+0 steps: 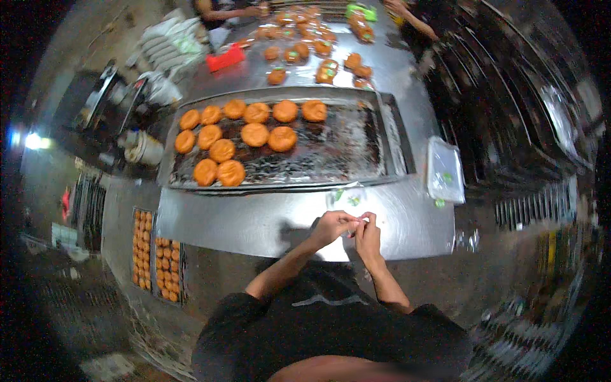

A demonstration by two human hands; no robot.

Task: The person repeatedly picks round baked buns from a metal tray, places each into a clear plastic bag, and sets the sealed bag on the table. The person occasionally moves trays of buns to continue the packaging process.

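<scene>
Near the front edge of a metal table, my left hand (335,228) and my right hand (368,238) meet with their fingertips pinched together. Between them is the edge of a clear plastic bag (347,196) with green print, which spreads out on the table just beyond my fingers. Glare blurs the bag's outline. Past it lies a dark baking tray (334,153) holding several round golden-brown buns (255,134), grouped on its left and along its far side. To the right, a stack of clear bags (444,169) with green print rests on the table.
Bagged buns (305,28) and a red object (226,58) occupy the table's far end, where two other people's arms (238,13) show. A dark rack (482,95) stands at right. Trays of buns (167,270) sit low at left, below a pale bucket (144,149).
</scene>
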